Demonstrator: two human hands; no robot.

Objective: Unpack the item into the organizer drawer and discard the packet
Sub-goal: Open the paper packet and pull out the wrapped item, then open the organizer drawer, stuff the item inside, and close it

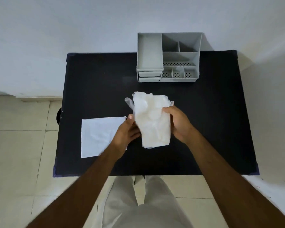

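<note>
A crinkled translucent white plastic packet (152, 119) with something pale inside is held above the middle of the black table (92, 83). My left hand (127, 134) grips its left edge with the thumb on top. My right hand (178, 124) holds its right side, fingers wrapped around the edge. A loose plastic flap sticks out at the packet's upper left. The grey organizer (169, 57) stands at the table's far edge; its two small drawers (149, 76) at the lower left front are shut.
A flat white cloth or sheet (97, 135) lies on the table to the left, partly under my left wrist. The table stands against a white wall, with tiled floor on both sides. My legs in light trousers are below the near edge.
</note>
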